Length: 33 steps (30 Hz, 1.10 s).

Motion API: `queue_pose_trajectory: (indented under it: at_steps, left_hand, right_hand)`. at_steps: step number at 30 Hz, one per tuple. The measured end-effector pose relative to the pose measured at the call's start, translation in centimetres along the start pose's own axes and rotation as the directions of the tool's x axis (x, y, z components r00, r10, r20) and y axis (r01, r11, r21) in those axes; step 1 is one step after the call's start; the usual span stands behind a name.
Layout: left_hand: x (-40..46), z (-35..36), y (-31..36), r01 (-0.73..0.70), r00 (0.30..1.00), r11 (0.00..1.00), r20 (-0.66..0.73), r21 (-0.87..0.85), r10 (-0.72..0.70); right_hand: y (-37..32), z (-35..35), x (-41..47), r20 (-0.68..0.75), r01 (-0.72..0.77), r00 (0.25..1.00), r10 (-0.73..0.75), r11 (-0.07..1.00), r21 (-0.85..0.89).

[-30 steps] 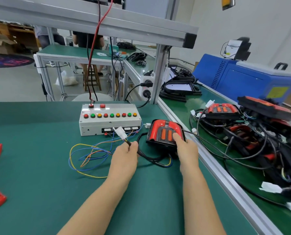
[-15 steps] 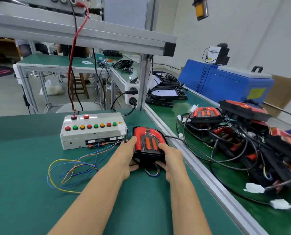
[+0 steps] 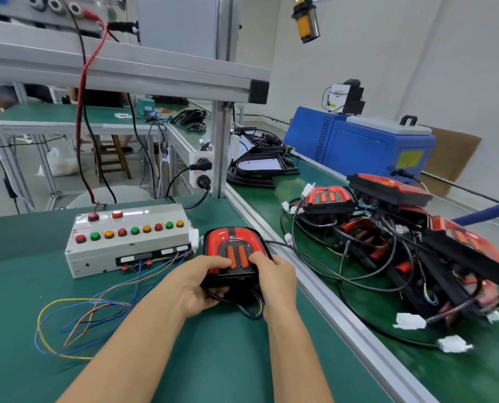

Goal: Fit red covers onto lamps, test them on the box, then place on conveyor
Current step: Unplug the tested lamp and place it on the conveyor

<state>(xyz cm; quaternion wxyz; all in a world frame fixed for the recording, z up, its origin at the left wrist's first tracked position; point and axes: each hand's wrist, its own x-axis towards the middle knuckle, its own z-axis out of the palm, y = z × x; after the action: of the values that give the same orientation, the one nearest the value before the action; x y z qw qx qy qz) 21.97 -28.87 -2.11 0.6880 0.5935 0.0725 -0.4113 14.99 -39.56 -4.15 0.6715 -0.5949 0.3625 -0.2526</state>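
Loose wires: yellow, blue and orange loops lying on the green bench, running up to the front of the test box.
Test box: grey case at bench centre-left; two red buttons on its top rear, a row of red, green and amber buttons below; a red lead drops to it from overhead. Any markings on the case are too small to read.
Left hand: grip clamped on the lamp's near left edge, thumb on the red cover, fingers curled beneath.
Lamp: red cover with two orange bars on a black housing, just right of the test box, held between both hands; its black cable loops under it.
Right hand: grip clamped on the lamp's near right edge, thumb on top.
Conveyor: green belt beyond the aluminium rail; carries a tangled pile of lamps with white connectors.
Blue machine: behind the belt; yellow label, text illegible.
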Motion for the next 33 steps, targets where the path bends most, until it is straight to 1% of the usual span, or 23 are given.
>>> queue_pose_trajectory:
  at_steps: [2, 5, 9, 11, 14, 17, 21, 23, 27, 30, 33]
  left_hand:
    - [-0.1, 0.0, -0.1, -0.012, 1.0, 1.0, 0.014, -0.003, 0.012]
    - [-0.2, 0.4, -0.3, -0.08, 0.996, 0.996, 0.028, -0.03, 0.081]
    - [-0.7, 0.6, -0.7, -0.166, 0.978, 0.971, 0.093, -0.171, 0.184]
    - [-1.0, 0.7, -0.8, -0.233, 0.964, 0.958, 0.089, -0.169, 0.25]
    - [-1.5, 1.0, -0.5, -0.32, 0.936, 0.937, 0.107, -0.137, 0.335]
    - [-2.1, 1.9, 0.1, -0.357, 0.915, 0.927, 0.153, -0.117, 0.372]
    - [-3.2, 4.3, 0.9, -0.381, 0.879, 0.921, 0.279, -0.075, 0.386]
    - [-3.9, 5.8, 1.3, -0.373, 0.861, 0.927, 0.355, -0.046, 0.364]
    - [-5.2, 9.5, 2.4, -0.351, 0.812, 0.936, 0.49, -0.028, 0.319]
    - [-6.3, 12.7, 3.3, -0.352, 0.775, 0.936, 0.57, 0.029, 0.273]
    - [-7.1, 16.4, 4.1, -0.364, 0.738, 0.927, 0.636, 0.093, 0.226]
  right_hand:
    - [-0.1, -0.2, 0.1, 0.025, -0.038, 0.999, 0.036, 0.997, 0.066]
    - [-0.2, -0.4, 0.0, 0.079, -0.069, 0.995, 0.057, 0.983, 0.171]
    - [-0.6, -0.6, -0.1, 0.127, -0.008, 0.992, -0.018, 0.98, 0.199]
    - [-1.0, -0.9, -0.5, 0.163, 0.0, 0.986, -0.039, 0.973, 0.231]
    - [-1.4, -1.6, -1.0, 0.2, 0.05, 0.975, -0.097, 0.973, 0.226]
    - [-2.2, -3.1, -1.6, 0.126, 0.129, 0.979, -0.162, 0.963, 0.235]
    - [-4.5, -6.3, -2.8, 0.032, 0.262, 0.96, -0.276, 0.937, 0.231]
    - [-5.8, -8.0, -3.6, -0.022, 0.347, 0.937, -0.348, 0.924, 0.163]
    - [-8.6, -11.5, -4.8, -0.101, 0.467, 0.874, -0.475, 0.879, -0.098]
    - [-10.5, -14.3, -5.1, -0.126, 0.52, 0.826, -0.549, 0.83, -0.203]
    - [-12.4, -17.1, -4.9, -0.177, 0.519, 0.79, -0.587, 0.794, -0.316]
